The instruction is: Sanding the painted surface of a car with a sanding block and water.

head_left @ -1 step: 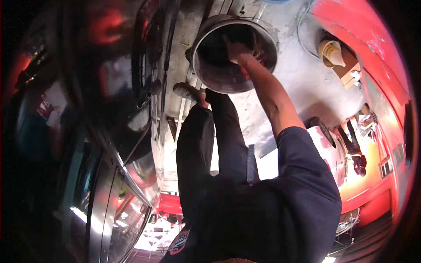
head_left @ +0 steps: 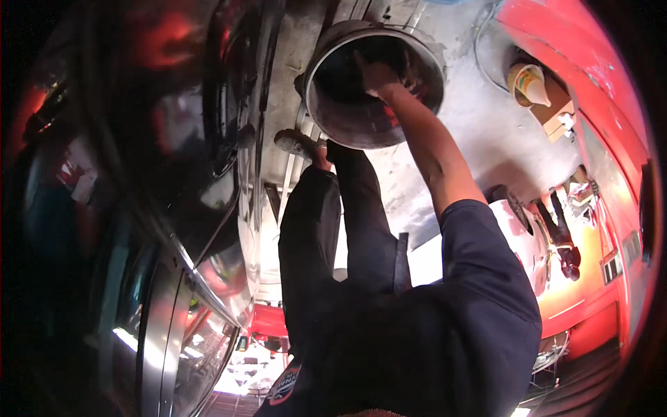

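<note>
Barely anything has moved since the earlier frame: the right hand [head_left: 379, 79] and the round metal drum [head_left: 344, 125] around it sit a touch further right. That hand reaches inside the drum's rim, index finger stretched out and the others partly curled; whether it grips anything, I cannot tell. The left hand is out of view, its state unknown. Left of the right hand is glossy dark bodywork [head_left: 174, 132]; well to its right, a yellow tub [head_left: 516, 80] beside cardboard [head_left: 554, 119].
</note>
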The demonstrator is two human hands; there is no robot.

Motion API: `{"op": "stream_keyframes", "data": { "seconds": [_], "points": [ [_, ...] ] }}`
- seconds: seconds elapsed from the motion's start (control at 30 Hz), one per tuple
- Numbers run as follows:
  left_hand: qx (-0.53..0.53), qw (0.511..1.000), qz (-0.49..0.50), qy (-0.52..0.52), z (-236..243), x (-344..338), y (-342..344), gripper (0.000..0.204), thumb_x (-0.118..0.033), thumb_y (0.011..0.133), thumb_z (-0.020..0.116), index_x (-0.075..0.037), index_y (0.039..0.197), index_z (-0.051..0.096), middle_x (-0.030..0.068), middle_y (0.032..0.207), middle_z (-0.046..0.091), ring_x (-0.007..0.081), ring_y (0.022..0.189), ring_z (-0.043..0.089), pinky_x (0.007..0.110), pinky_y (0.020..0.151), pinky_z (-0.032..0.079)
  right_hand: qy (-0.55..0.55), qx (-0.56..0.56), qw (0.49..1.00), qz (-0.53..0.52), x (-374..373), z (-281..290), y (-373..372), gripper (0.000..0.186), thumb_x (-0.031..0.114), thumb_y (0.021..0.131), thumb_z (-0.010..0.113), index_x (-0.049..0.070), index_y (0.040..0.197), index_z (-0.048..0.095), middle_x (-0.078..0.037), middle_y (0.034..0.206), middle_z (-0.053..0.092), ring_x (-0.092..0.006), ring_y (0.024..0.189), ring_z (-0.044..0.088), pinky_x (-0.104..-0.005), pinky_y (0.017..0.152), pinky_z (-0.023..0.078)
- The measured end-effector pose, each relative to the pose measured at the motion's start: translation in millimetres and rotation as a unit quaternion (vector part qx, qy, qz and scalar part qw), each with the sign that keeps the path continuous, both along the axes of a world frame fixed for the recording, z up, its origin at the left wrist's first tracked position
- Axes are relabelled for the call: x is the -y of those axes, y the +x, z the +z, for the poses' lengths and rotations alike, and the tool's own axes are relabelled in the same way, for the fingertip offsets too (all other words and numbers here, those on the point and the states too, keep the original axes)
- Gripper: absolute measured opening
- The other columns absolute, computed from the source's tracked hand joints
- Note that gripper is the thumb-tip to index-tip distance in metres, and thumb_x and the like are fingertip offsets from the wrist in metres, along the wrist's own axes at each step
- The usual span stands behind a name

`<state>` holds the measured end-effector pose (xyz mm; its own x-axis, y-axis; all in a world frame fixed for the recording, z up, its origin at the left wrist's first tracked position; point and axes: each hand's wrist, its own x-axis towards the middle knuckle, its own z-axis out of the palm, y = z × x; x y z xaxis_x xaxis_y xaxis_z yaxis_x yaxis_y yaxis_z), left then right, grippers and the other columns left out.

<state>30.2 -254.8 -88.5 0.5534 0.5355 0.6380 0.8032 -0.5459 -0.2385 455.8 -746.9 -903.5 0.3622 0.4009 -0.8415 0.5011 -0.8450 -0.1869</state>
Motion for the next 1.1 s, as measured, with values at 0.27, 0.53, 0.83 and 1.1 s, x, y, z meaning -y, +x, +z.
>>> {"op": "stream_keyframes", "data": {
  "seconds": [0.27, 0.53, 0.83, 1.1],
  "points": [
    [0.038, 0.999, -0.027, -0.010, -57, -4, 50, 0.054, -0.040, 0.120, 0.031, 0.001, 0.138, 0.061, 0.0147, 0.129, 0.065, 0.0268, 0.115, 0.060, 0.043, 0.103, 0.047, 0.047, 0.014, 0.997, 0.066, 35, -108, -20, 0.032, 0.016, 0.082, 0.071, 0.005, 0.112, 0.076, -0.026, 0.101, 0.076, -0.0451, 0.094, 0.076, -0.0568, 0.081, 0.060],
    [0.225, 0.973, -0.032, 0.023, -53, 15, 60, 0.051, -0.036, 0.120, 0.035, 0.001, 0.143, 0.061, 0.0137, 0.129, 0.067, 0.0269, 0.115, 0.062, 0.043, 0.101, 0.051, 0.038, -0.039, 0.996, -0.074, 51, 71, -13, 0.046, 0.030, 0.084, 0.073, -0.005, 0.114, 0.075, -0.033, 0.106, 0.074, -0.0511, 0.103, 0.071, -0.0543, 0.091, 0.058],
    [-0.082, 0.991, -0.059, 0.086, 9, 18, 5, 0.081, -0.064, 0.112, 0.033, 0.006, 0.138, 0.066, 0.0241, 0.135, 0.069, 0.0392, 0.126, 0.064, 0.051, 0.108, 0.047, 0.252, -0.029, 0.961, -0.109, -31, 528, 23, 0.044, 0.026, 0.081, 0.079, -0.003, 0.113, 0.072, -0.029, 0.113, 0.072, -0.0486, 0.109, 0.068, -0.0510, 0.093, 0.055],
    [0.351, 0.779, -0.227, -0.468, -1, 150, 164, 0.107, -0.085, 0.097, 0.044, 0.000, 0.161, 0.043, 0.0183, 0.169, 0.037, 0.0344, 0.156, 0.037, 0.053, 0.126, 0.031, 0.592, -0.090, 0.793, 0.111, -153, 817, 4, 0.048, 0.020, 0.080, 0.085, -0.001, 0.117, 0.065, -0.023, 0.108, 0.066, -0.0458, 0.101, 0.066, -0.0522, 0.090, 0.054]
  ]
}}
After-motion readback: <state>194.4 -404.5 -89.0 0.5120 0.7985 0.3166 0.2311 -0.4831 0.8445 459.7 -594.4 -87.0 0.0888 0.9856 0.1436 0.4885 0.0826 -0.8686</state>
